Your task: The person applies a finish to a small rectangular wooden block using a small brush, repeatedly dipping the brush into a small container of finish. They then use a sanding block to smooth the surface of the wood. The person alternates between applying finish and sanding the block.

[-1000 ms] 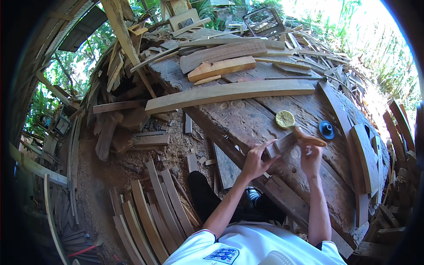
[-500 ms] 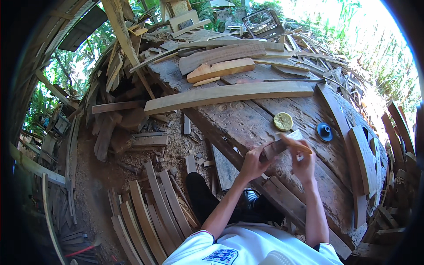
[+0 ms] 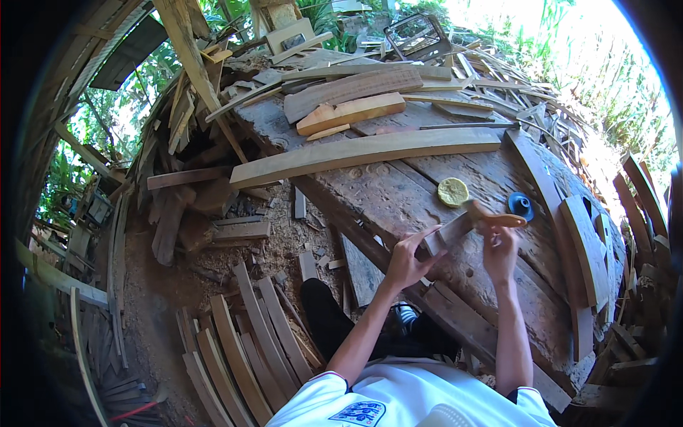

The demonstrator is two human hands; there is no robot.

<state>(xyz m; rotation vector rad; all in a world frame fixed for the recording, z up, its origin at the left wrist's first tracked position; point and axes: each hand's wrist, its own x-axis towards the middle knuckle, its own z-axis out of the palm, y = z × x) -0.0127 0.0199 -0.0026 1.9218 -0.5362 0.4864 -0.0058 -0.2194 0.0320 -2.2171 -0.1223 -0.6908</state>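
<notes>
Above the workbench (image 3: 377, 199), my left hand (image 3: 410, 260) grips the broad grey-brown end of a flat tool with an orange-brown wooden handle (image 3: 506, 219). Its exact kind is unclear. My right hand (image 3: 501, 250) is just below that handle, fingertips pinched together; whether it touches the handle or holds something small is hidden. Beyond the tool, a round yellowish cake (image 3: 452, 192) with a rough face rests on the bench. Right of it lies a dark blue round disc (image 3: 521, 207) with a raised centre.
A long curved plank (image 3: 363, 155) crosses the bench beyond my hands, with more boards (image 3: 356, 92) stacked behind. Dark curved boards (image 3: 587, 245) line the right side. Cut slats (image 3: 242, 341) lie on the sawdust-strewn ground to the left. A black crate (image 3: 418, 37) stands at the far end.
The tool has turned, so its handle now points right towards the blue disc. My right hand has shifted slightly right; my left hand stays nearly in place on the broad end.
</notes>
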